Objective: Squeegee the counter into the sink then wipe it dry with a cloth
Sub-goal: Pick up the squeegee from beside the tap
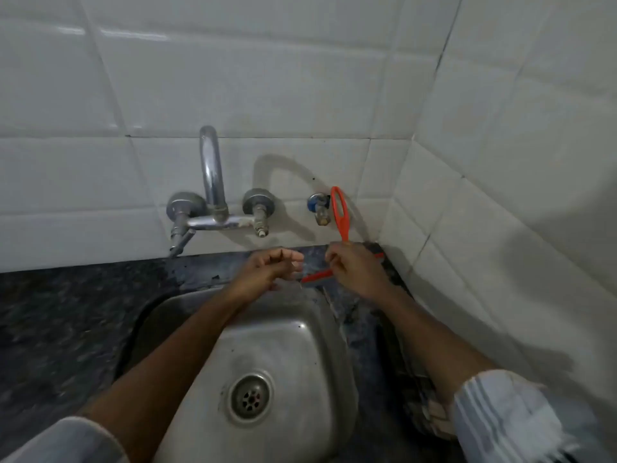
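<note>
Our right hand (355, 270), just right of the frame's centre, is closed around the lower handle of the orange plastic squeegee with a looped handle (340, 215). The loop stands up against the wall, and the orange blade strip runs along the counter beneath the hand, from the corner on the right toward the basin; holding it low by the neck likely lets us press the blade flat. Our left hand (272, 270), just left of it, is empty, its fingers loosely curled above the sink's far rim, near the blade's left end, perhaps ready to steady it.

The blade sits on the dark speckled stone counter (56, 315), on the narrow strip at centre right behind the stainless steel sink with a round drain (300, 332). We judge this an early squeegee stroke, angled to push water over the rim. Above, at centre, the chrome wall-mounted tap (210, 182) projects from the white tiled wall (300, 78). What may be a striped cloth shows at lower right, too blurred to tell.
</note>
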